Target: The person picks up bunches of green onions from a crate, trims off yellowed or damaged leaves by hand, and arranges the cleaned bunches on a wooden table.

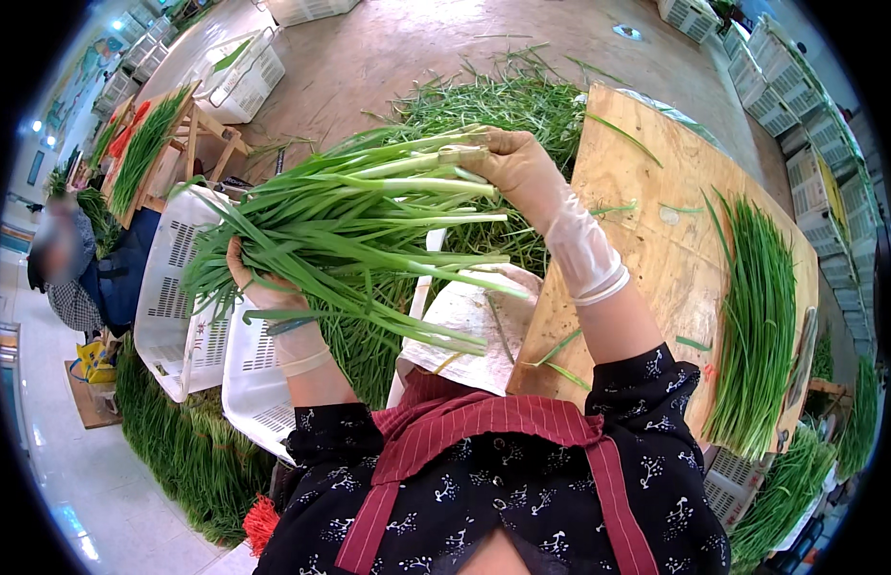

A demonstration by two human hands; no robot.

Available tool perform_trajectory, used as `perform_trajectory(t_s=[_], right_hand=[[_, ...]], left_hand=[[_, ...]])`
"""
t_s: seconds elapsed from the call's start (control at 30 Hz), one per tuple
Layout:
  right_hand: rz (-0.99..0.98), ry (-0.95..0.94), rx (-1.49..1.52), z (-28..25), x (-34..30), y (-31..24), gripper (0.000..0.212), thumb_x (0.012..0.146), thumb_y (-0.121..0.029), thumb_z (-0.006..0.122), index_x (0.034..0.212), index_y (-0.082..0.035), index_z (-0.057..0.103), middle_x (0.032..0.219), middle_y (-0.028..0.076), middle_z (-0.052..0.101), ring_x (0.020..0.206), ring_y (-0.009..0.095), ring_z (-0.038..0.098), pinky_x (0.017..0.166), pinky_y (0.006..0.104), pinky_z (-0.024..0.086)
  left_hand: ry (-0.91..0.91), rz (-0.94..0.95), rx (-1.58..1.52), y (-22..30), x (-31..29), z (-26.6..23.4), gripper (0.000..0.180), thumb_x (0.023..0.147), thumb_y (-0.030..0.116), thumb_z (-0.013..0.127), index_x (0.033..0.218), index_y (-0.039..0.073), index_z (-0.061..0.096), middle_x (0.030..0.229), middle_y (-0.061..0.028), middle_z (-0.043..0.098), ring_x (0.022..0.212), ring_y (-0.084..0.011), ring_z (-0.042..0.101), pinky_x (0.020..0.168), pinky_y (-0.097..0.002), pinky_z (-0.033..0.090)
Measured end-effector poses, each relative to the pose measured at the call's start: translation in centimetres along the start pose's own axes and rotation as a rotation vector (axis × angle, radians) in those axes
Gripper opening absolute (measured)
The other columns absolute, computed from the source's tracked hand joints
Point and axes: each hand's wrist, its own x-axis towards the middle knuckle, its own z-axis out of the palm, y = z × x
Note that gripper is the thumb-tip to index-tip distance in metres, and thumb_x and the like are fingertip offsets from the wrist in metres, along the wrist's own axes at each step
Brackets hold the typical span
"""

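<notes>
A loose bunch of garlic chives is held up in front of me, its pale stem ends fanned out to the right. Around the leafy part on the left curls my left hand, in a thin clear glove; leaves hide some of its fingers. My right hand, gloved as well, pinches a few stems at the upper right end of the bunch. Below the stems, a whitish cloth covers my lap. A neat row of trimmed-looking chives lies on the wooden board to my right.
Loose greens are heaped on the floor ahead. White perforated crates stand at my left, above more bundled chives. Red ties hang at lower left. A person sits at far left near a wooden stand. Stacked crates line the right.
</notes>
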Motion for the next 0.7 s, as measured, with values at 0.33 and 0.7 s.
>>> perform_trajectory(t_s=[0.33, 0.7], right_hand=[[0.252, -0.047, -0.068, -0.2, 0.2, -0.9, 0.028, 0.081, -0.023, 0.064, 0.096, 0.0, 0.062, 0.075, 0.003, 0.064, 0.057, 0.006, 0.055, 0.053, 0.0209, 0.047], [0.027, 0.186, 0.224, -1.0, -1.5, 2.8, 0.036, 0.081, -0.028, 0.061, 0.102, 0.0, 0.055, 0.094, 0.006, 0.058, 0.09, 0.014, 0.053, 0.081, 0.0266, 0.042]], left_hand=[[-0.011, 0.016, 0.088, -0.3, -1.8, 2.5, 0.043, 0.085, 0.037, 0.044, 0.113, 0.006, 0.051, 0.112, -0.0116, 0.055, 0.1, -0.0257, 0.054, 0.085, -0.0415, 0.046], [0.12, -0.013, 0.144, -0.7, -1.6, 1.9, 0.035, 0.083, 0.034, 0.05, 0.105, 0.007, 0.055, 0.106, -0.0097, 0.058, 0.091, -0.0231, 0.058, 0.079, -0.0352, 0.051]])
